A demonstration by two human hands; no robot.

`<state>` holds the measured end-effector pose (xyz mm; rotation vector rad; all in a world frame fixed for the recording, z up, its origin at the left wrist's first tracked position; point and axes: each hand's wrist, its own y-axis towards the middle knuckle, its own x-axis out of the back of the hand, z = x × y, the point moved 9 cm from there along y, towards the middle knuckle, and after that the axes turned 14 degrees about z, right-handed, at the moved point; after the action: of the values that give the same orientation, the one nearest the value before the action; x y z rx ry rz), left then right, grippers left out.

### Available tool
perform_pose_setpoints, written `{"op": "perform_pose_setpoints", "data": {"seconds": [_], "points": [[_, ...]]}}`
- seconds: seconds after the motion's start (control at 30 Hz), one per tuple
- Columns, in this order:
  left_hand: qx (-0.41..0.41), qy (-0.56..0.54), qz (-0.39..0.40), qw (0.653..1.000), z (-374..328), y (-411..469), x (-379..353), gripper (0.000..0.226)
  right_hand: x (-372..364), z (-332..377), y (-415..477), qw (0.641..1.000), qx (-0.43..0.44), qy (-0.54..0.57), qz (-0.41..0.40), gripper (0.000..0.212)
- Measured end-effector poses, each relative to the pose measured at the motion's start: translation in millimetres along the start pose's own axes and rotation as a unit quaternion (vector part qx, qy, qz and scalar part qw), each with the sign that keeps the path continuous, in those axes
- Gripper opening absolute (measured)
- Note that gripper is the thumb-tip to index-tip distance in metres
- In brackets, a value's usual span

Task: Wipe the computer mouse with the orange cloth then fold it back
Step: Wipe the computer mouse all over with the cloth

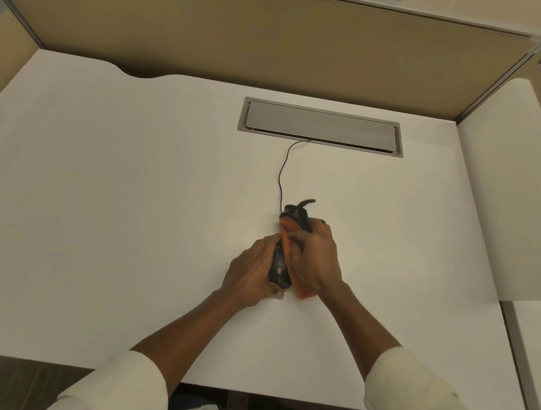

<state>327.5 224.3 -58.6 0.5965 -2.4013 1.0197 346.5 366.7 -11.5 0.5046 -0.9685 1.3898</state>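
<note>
Hands (pixel 254 266) (pixel 315 259) press orange cloth (pixel 288 225) against mouse (pixel 279 268).

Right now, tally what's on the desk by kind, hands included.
Hands: 2, left hand gripping the mouse, right hand pressing the cloth on it
Computer mouse: 1, black
Orange cloth: 1
Mouse cable: 1, running into the cable hatch
Cable hatch: 1, grey, set in the desk
Total: 6

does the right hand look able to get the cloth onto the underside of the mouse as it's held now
Probably yes. The left hand holds the mouse tipped on its side with its underside facing the right hand, which already presses the orange cloth against it. Only the left thumb at the near end covers a little.
</note>
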Motion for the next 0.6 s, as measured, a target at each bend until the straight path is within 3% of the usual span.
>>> {"op": "perform_pose_setpoints", "data": {"seconds": [0.1,0.17,0.27,0.43,0.6], "points": [[-0.020,0.006,-0.006,1.000,-2,-2,0,0.112,-7,-13,-33,0.992,-0.038,0.117,-0.011,0.034],[-0.031,0.011,-0.015,0.999,-4,-3,0,0.107,-13,-12,-59,0.992,-0.025,0.122,-0.022,0.041],[-0.037,0.023,-0.019,0.999,-3,-2,-1,0.114,-24,-15,-92,0.996,-0.016,0.080,-0.038,0.044],[-0.030,0.031,-0.008,0.999,1,2,-4,0.127,-25,-29,-113,0.988,-0.059,0.138,-0.023,0.036],[-0.027,0.035,-0.001,0.999,-1,0,-4,0.141,1,-49,-117,0.939,-0.096,0.327,-0.035,0.042]]}}
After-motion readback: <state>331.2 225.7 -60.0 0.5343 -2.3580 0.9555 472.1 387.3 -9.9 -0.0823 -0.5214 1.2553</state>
